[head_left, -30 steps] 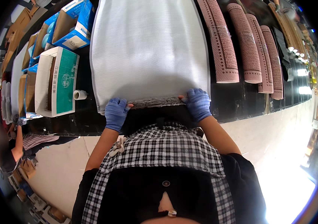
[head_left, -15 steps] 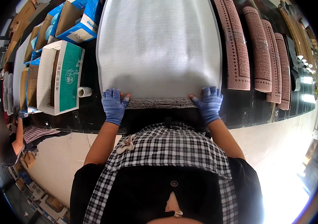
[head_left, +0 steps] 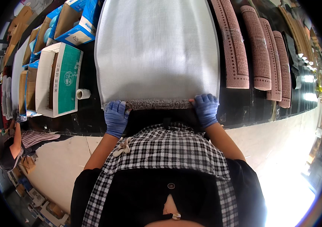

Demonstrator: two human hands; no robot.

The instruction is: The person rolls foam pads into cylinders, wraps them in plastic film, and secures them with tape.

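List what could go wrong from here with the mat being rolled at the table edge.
1. The left hand and right hand press only the ends of the roll, so its middle may lag and wind loosely.
2. The mat could roll up skewed if one hand leads.
3. The tape roll lies close beside the mat's left edge and might get knocked.

We see a bright, even view with strong glare on the floor (head_left: 282,159) at lower right. Fisheye bending curves the edges inside a black rim; the far left blurs.
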